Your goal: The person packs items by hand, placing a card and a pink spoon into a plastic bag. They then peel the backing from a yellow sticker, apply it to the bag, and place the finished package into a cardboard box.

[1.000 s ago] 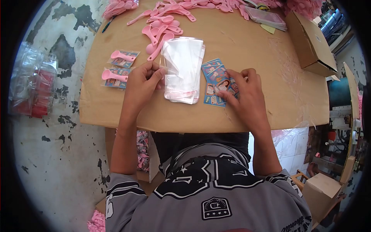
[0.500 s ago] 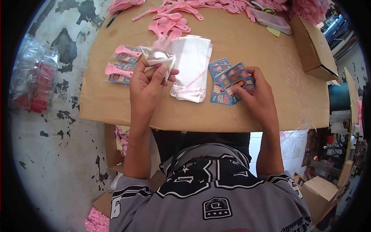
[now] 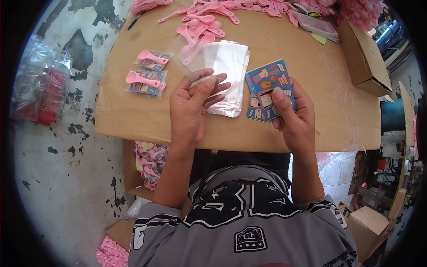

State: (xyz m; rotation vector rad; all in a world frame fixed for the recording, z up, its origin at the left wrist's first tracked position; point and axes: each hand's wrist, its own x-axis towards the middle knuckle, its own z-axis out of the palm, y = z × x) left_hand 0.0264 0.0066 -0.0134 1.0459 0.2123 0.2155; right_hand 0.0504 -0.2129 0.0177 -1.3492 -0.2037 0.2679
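Observation:
My left hand [image 3: 192,104] pinches a thin clear plastic bag [image 3: 189,60] between thumb and fingers. The bag stands up from the fingertips, and pink spoons show behind it. In my right hand [image 3: 293,113] is a blue printed card [image 3: 272,79], thumb across its face. More blue cards [image 3: 257,111] show right under and beside it, overlapped by it. Between the hands lies a stack of clear bags [image 3: 231,60], partly covered by my left fingers. To the left, two bagged sets, each a pink spoon [image 3: 141,79] with a card, lie on the table.
A heap of pink spoons [image 3: 213,20] spreads along the far side of the brown-covered table [image 3: 142,115]. A cardboard box [image 3: 362,58] stands at the right, near a clear flat case [image 3: 316,26]. A pen [image 3: 134,21] lies at the far left edge.
My left hand has moved right with the bag, nearer the stack. My right hand has tilted the card more upright, its printed face now plainly visible.

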